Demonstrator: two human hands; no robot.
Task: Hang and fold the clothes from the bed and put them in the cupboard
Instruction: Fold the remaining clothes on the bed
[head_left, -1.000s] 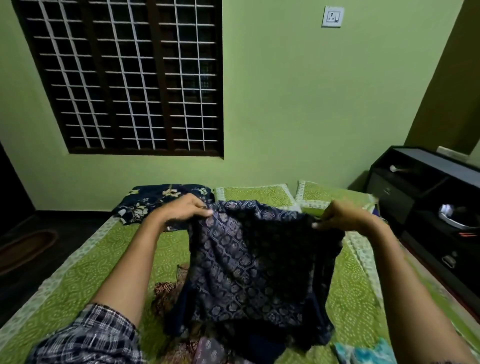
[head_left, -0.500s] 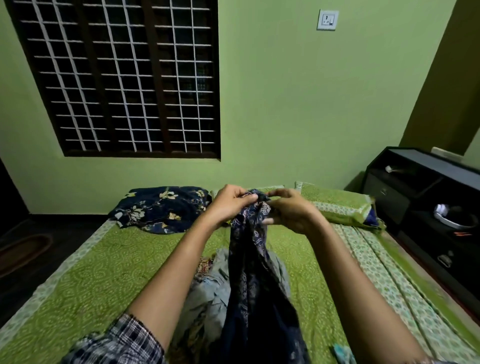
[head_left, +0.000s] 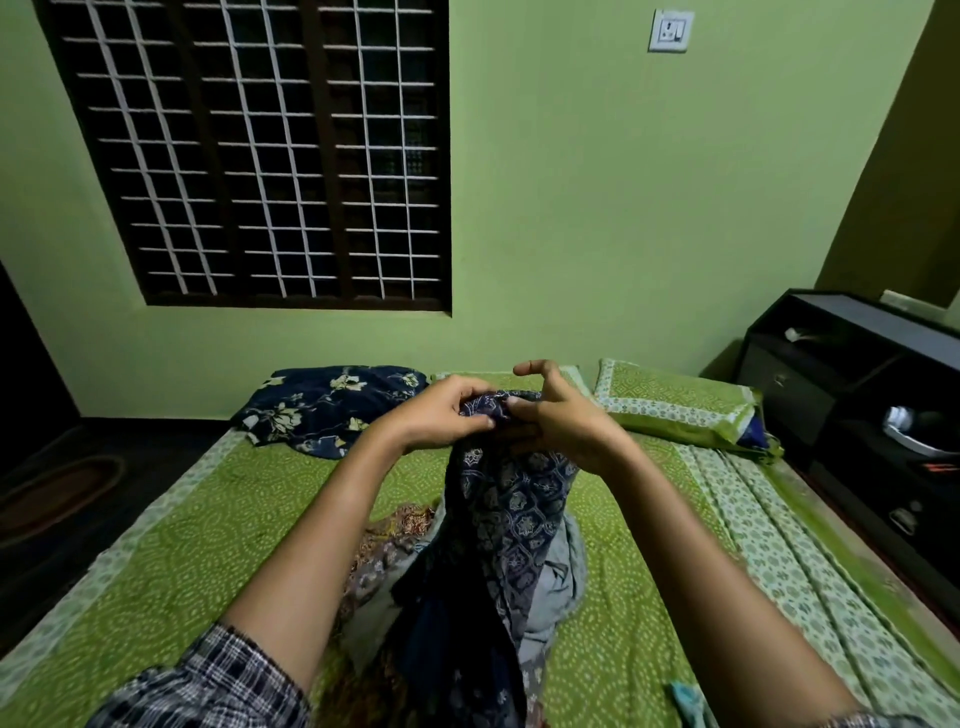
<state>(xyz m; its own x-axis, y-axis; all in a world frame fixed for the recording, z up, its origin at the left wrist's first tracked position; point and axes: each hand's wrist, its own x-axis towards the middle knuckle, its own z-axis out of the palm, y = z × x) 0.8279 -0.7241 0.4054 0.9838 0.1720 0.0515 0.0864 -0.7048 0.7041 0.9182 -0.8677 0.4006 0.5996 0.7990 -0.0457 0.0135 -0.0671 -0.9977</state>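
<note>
From the head camera, I see the navy printed garment (head_left: 511, 499) gathered into one narrow hanging length. Its long axis runs roughly vertical, with the top edge bunched at my hands above the middle of the bed (head_left: 182, 530) and the lower end trailing toward the foot of the bed, onto the clothes heaped there.

The left hand (head_left: 441, 418) grips the bunched top edge with curled fingers. The right hand (head_left: 558, 421) touches it, pinching the same edge between the thumb and lower fingers, with the index finger lifted clear and hooked above the cloth.

A second ago the garment was stretched wide between hands held well apart. Half a second ago the hands had met, and now they are still together, with the right index finger raised.

A grey garment (head_left: 558, 577) and a brown patterned garment (head_left: 395, 530) lie on the bed under the hanging cloth. At the head of the bed sit a navy floral pillow (head_left: 327, 405) and a green pillow (head_left: 675, 405).

Beside the bed's right edge, a black cabinet (head_left: 857, 364) has open shelves. A pale bowl-like thing (head_left: 914, 431) sits in one, but I cannot tell what is in it.
</note>
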